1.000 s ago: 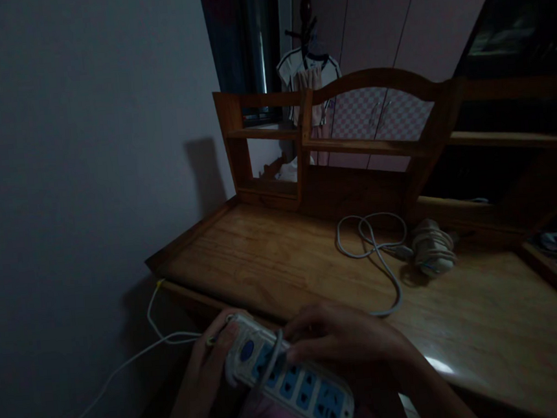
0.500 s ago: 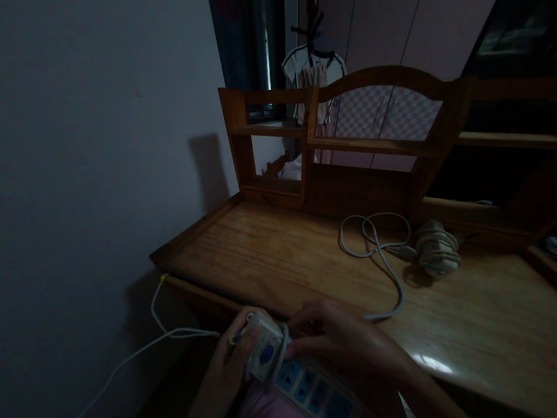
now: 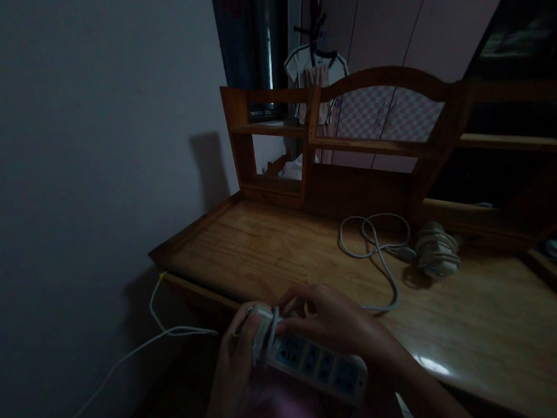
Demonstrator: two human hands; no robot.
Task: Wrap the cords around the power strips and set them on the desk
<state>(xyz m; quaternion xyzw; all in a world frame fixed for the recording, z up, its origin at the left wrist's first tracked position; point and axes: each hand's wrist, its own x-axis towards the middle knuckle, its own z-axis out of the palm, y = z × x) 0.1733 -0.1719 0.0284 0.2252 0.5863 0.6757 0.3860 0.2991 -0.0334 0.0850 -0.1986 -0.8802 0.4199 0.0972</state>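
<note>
A white power strip (image 3: 316, 365) with blue sockets lies across my lap in front of the wooden desk (image 3: 272, 248). My left hand (image 3: 236, 359) grips its near end from the left, fingers curled round it. My right hand (image 3: 330, 318) rests on top of the strip, fingers pinched on the white cord (image 3: 271, 332) that loops over that end. The rest of the cord (image 3: 126, 359) trails off to the lower left along the wall.
On the desk lie a loose white cable (image 3: 377, 246) and a wound-up bundle of cord (image 3: 435, 250). A wooden shelf unit (image 3: 302, 145) stands at the desk's back. A grey wall is on the left; clothes (image 3: 313, 76) hang behind.
The power strip has been turned and lifted slightly, its far end now pointing lower right. The cord now lies wrapped over its near end, and both hands have shifted a little up and right.
</note>
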